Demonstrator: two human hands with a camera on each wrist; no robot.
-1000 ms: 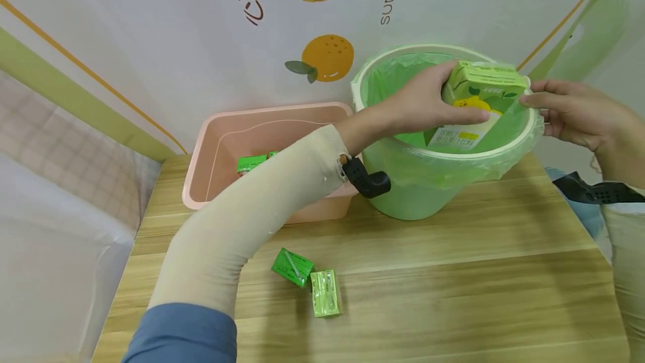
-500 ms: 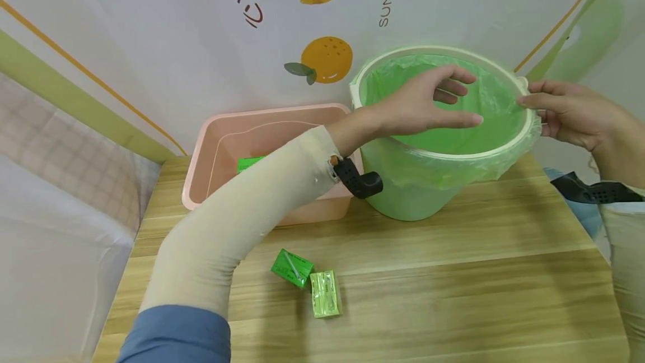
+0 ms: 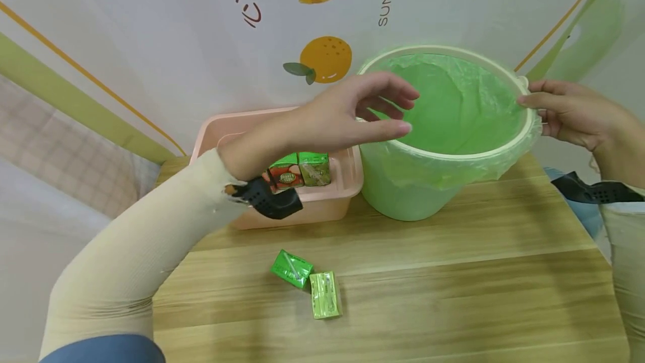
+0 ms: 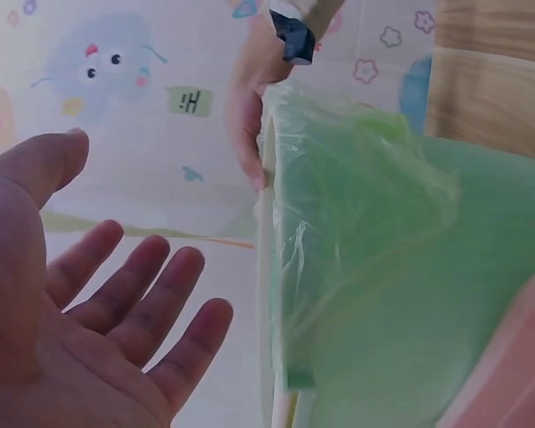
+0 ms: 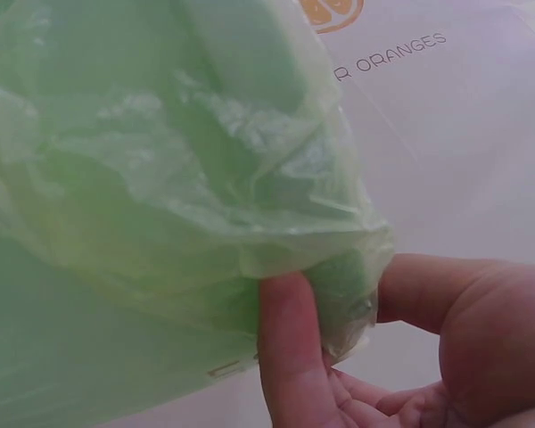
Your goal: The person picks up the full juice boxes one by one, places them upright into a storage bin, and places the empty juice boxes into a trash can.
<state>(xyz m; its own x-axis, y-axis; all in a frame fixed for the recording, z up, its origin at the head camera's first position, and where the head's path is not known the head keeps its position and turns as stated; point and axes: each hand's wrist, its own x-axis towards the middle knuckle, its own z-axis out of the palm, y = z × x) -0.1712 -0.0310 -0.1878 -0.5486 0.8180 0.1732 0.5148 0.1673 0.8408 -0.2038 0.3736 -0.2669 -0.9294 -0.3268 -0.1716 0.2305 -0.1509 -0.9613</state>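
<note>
A green trash can (image 3: 403, 200) stands at the back of the table, with a thin green plastic bag (image 3: 484, 88) lining it and folded over its pale rim. My right hand (image 3: 579, 111) grips the rim on the right; in the right wrist view its fingers (image 5: 290, 348) press on the bag's folded edge. My left hand (image 3: 353, 111) is over the can's left rim, fingers loosely bent, holding nothing. The left wrist view shows that palm bare beside the can. Left of the can, a pink bin (image 3: 292, 212) holds several small drink cartons (image 3: 314, 170), partly hidden by my left forearm.
On the table (image 3: 453, 273) in front of the bin lie a dark green carton (image 3: 292, 268) and a light green carton (image 3: 326, 296), side by side. A printed curtain (image 3: 151, 32) hangs right behind the can and the bin.
My left hand lets go of a large light green drink carton into the trash can, then moves left toward the pink bin. My right hand stays on the rim.
</note>
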